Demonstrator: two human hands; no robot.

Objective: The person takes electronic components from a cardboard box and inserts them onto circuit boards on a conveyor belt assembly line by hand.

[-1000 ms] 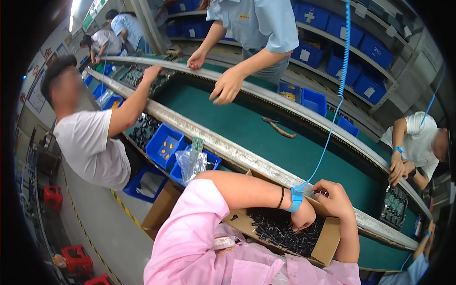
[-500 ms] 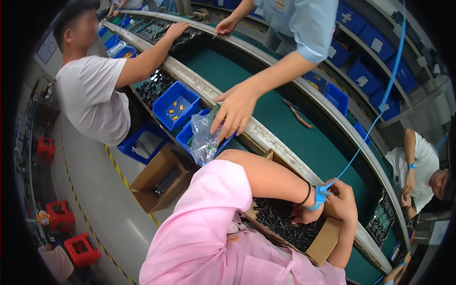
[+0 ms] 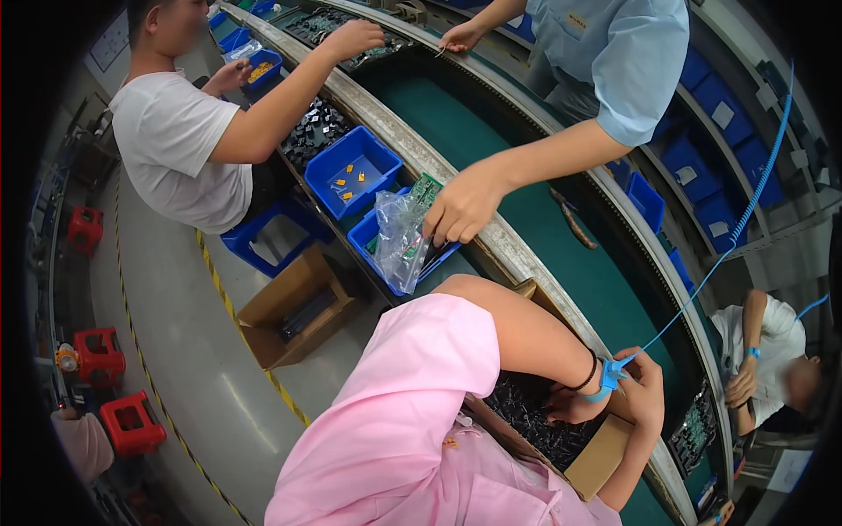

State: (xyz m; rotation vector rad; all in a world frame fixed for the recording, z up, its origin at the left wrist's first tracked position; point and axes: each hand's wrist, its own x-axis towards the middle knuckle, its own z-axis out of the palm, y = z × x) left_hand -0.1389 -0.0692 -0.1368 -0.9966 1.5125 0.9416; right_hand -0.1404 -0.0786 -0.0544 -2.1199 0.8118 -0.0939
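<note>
Sitting among black parts (image 3: 561,441) in the carton (image 3: 601,456), lower right of frame, left hand (image 3: 574,406) is hiding its fingertips; can't tell if gripping. Right hand (image 3: 645,390) is resting half-curled beside the blue strap (image 3: 607,379); can't tell its grip either. 1 co-worker's hand (image 3: 469,206) is hovering beside the clear bag (image 3: 396,247), mid-frame.
</note>
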